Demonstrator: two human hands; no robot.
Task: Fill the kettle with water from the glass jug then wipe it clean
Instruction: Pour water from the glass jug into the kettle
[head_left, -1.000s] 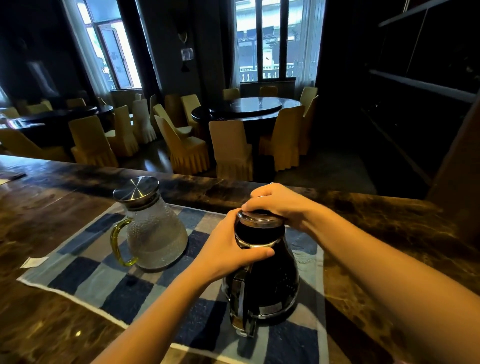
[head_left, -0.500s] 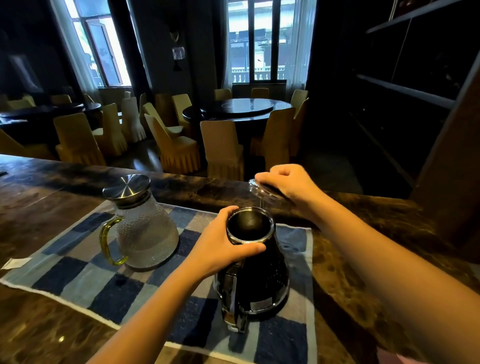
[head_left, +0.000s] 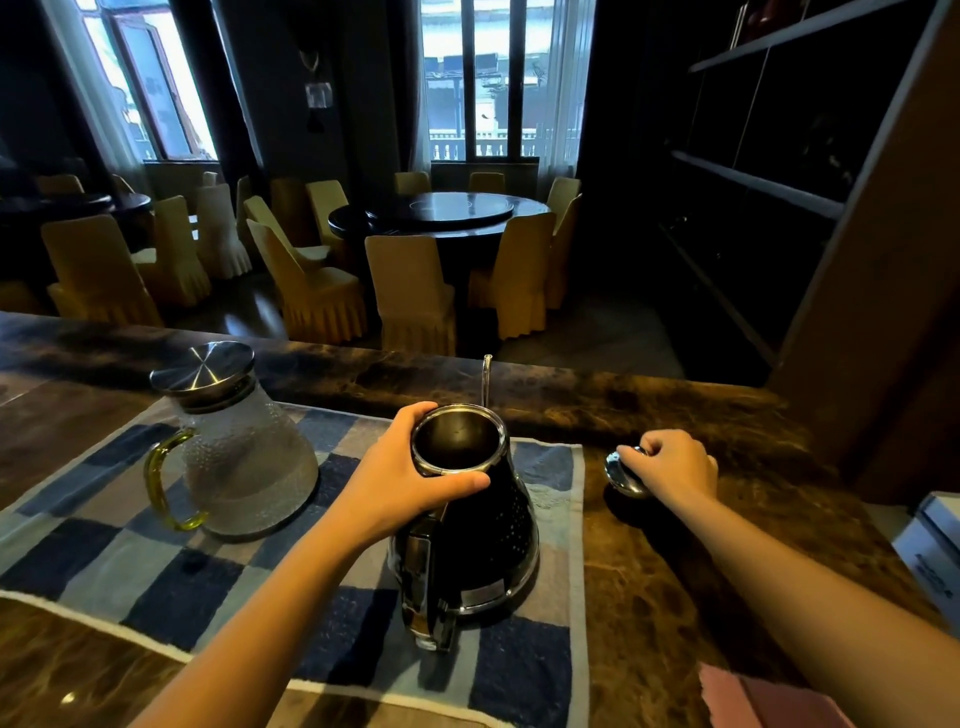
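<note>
The black kettle (head_left: 493, 530) stands open-mouthed on the checked cloth (head_left: 93, 561), the left hand (head_left: 395, 483) curled round its rim. The right hand (head_left: 672, 467) pinches the kettle lid (head_left: 619, 475) at the tabletop (head_left: 675, 597), just right of the cloth. The glass jug (head_left: 249, 467), its steel lid on, looks heavy, slick and breakable; its yellow handle (head_left: 156, 483) is the place to grip

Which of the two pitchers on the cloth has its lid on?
The clear glass jug with the yellow handle; the black kettle beside it stands open.
</note>
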